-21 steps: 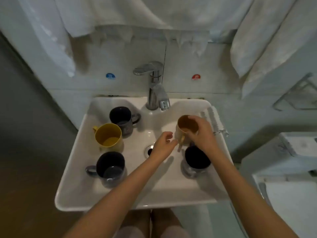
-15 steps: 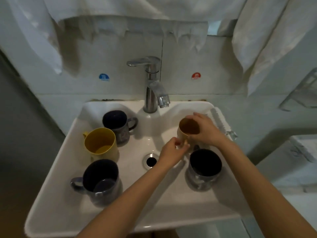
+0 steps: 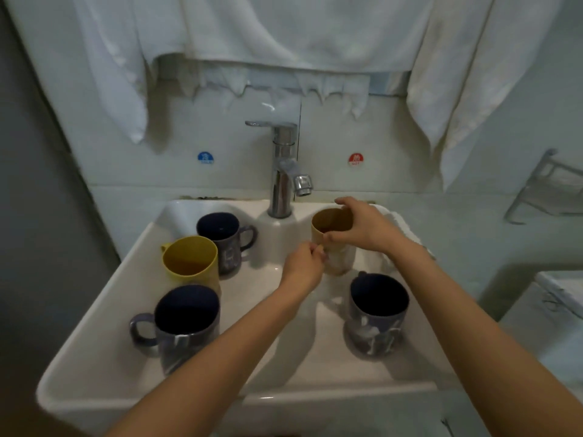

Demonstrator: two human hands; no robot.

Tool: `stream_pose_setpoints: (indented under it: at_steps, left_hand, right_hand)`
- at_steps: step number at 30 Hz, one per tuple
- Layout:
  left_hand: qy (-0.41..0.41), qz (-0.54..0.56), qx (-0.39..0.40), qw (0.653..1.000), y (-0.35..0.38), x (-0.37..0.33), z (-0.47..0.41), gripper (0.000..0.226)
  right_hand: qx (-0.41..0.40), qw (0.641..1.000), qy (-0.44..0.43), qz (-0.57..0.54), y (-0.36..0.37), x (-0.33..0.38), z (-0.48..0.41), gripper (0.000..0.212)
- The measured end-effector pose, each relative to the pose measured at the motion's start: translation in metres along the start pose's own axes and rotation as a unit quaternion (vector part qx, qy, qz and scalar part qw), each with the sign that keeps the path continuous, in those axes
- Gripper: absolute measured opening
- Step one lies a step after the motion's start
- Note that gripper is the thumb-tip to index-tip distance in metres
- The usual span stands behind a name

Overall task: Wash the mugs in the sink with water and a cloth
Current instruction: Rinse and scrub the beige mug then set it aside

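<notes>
Where the white sink (image 3: 110, 310) holds the lot, items stand as follows: tan mug (image 3: 331, 222), upright, at 1 o'clock in the basin, near the faucet (image 3: 282, 184) at 12. The right hand (image 3: 366, 230) grasps its rim from above, and the left hand (image 3: 303, 268) pinches its near side with curled fingers. Yellow mug (image 3: 192, 257) at 10 o'clock, just beside the rear dark mug (image 3: 220, 234) at 11. Left dark mug (image 3: 186, 316) at 8; right dark mug (image 3: 377, 307) at 4. White cloth (image 3: 405, 230) on the rim at 2 o'clock, behind the right wrist. Pale towels (image 3: 284, 33) hang above.
</notes>
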State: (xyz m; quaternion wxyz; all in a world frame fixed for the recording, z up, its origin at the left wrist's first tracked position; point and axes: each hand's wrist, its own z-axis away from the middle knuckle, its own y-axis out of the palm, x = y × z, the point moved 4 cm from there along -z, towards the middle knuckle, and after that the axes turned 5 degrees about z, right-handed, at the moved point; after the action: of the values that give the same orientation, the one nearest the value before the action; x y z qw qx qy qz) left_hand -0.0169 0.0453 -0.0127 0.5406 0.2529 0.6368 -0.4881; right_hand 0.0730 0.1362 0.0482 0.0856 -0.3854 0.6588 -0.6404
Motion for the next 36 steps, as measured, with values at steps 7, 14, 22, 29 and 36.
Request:
stream_pose_setpoints:
  at_steps: [7, 14, 22, 29, 36]
  left_hand:
    - [-0.004, 0.085, -0.066, 0.994, -0.045, 0.005, 0.011, 0.027]
    - [-0.044, 0.138, -0.066, 0.987, -0.050, 0.024, 0.012, 0.027]
    - [-0.056, 0.151, -0.042, 0.986, -0.048, 0.031, 0.012, 0.023]
    - [-0.089, 0.246, -0.029, 0.965, -0.046, 0.031, 0.012, 0.029]
    - [-0.102, 0.247, -0.024, 0.963, -0.046, 0.028, 0.016, 0.025]
  right_hand:
    - [-0.061, 0.991, -0.074, -0.095, -0.027, 0.047, -0.013, 0.054]
    - [-0.077, 0.978, -0.185, -0.064, -0.039, 0.081, -0.033, 0.061]
    - [-0.033, 0.965, -0.227, -0.127, -0.046, 0.124, -0.042, 0.052]
    - [-0.058, 0.959, -0.221, -0.170, -0.048, 0.123, -0.046, 0.033]
    - [-0.086, 0.955, -0.210, -0.191, -0.037, 0.121, -0.051, 0.034]
